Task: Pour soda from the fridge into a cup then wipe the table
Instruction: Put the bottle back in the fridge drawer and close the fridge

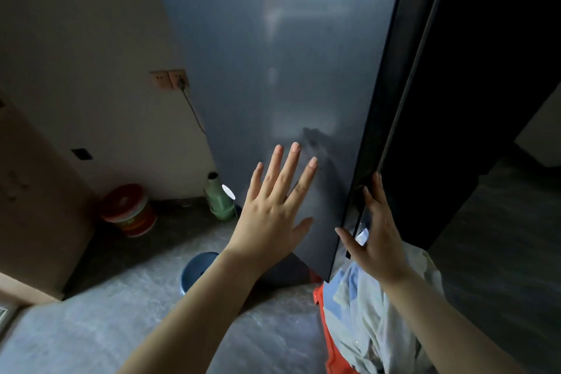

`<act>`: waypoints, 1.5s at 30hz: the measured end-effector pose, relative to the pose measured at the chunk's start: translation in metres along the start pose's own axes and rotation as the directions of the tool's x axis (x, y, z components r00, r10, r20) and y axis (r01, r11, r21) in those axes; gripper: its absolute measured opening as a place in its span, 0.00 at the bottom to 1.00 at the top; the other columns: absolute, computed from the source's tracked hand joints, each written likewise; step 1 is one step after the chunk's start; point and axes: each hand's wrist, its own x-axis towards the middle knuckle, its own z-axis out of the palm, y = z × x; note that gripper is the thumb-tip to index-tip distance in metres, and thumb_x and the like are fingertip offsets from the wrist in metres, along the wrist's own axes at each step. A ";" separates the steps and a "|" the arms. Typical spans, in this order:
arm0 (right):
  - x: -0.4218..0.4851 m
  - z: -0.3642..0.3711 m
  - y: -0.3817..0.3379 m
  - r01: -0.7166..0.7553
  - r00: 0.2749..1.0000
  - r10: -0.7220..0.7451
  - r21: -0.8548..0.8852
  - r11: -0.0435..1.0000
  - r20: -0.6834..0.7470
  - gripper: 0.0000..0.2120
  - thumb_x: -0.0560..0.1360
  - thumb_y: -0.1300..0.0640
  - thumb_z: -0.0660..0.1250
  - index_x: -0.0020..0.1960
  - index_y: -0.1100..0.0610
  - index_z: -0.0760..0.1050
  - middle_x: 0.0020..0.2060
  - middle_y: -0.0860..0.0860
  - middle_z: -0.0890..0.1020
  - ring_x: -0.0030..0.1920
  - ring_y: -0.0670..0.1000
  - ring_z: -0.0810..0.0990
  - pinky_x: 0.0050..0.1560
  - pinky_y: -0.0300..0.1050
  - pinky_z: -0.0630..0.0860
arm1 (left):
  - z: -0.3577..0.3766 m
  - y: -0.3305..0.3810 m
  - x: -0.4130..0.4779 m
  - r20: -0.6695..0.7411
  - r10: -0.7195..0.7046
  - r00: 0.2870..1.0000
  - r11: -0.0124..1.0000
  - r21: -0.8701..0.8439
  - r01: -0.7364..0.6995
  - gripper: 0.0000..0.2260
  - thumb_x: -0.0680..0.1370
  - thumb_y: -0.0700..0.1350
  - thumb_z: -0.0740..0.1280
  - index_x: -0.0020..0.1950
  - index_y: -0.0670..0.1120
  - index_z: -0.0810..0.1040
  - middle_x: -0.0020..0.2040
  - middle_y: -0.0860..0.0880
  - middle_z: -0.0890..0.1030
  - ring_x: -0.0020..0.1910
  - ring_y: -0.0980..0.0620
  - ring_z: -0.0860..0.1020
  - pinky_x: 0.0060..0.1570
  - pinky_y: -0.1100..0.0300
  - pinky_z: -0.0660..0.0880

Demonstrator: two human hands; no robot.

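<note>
**At the fridge, nothing poured yet**

You stand before the tall, glossy, dark grey fridge door [273, 55], so by my reading the task is at its very first step. Your left hand [270, 215] is flat with the fingers spread wide, on or just off the door face, holding nothing. Your right hand [376, 237] lies along the door's right edge with the fingers nearly straight and the thumb out, gripping nothing. I cannot tell whether its tips reach into the seam. The door looks shut or barely cracked.

No soda, cup or table shows, so fetching, pouring and wiping are all left.

By the wall sit a red-and-white lidded plastic bucket [127, 209], a green plastic bottle [218, 200] and a blue round tub [197, 270], with a brown cardboard box [39, 206] to the left. A heap of pale cloth on an orange frame [364, 313] sits under your right arm and may crowd the door's swing.
</note>
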 end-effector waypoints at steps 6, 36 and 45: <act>0.029 -0.011 0.030 -0.115 0.993 0.115 -0.014 0.993 -0.009 0.32 0.75 0.51 0.64 0.71 0.68 0.60 0.74 0.60 0.58 0.75 0.47 0.57 0.70 0.33 0.58 | 0.021 0.006 0.045 -0.039 0.004 0.999 0.999 0.032 -0.003 0.43 0.71 0.57 0.72 0.78 0.47 0.53 0.78 0.42 0.51 0.77 0.41 0.51 0.71 0.41 0.57; 0.109 0.021 0.083 0.004 0.969 -0.151 -0.597 0.802 -0.196 0.33 0.76 0.55 0.63 0.76 0.61 0.53 0.76 0.61 0.45 0.75 0.64 0.50 0.73 0.60 0.57 | 0.104 -0.052 0.162 -0.351 0.184 0.918 0.973 0.199 -0.119 0.38 0.73 0.64 0.64 0.78 0.53 0.53 0.78 0.47 0.51 0.78 0.47 0.46 0.68 0.31 0.48; 0.155 0.023 0.090 -0.065 0.992 -0.021 -0.650 0.757 -0.123 0.32 0.74 0.59 0.63 0.73 0.69 0.55 0.74 0.64 0.55 0.76 0.61 0.53 0.75 0.54 0.56 | 0.120 -0.046 0.198 -0.345 0.118 0.931 0.987 0.146 -0.071 0.33 0.75 0.58 0.65 0.77 0.51 0.59 0.77 0.45 0.55 0.76 0.44 0.51 0.67 0.30 0.51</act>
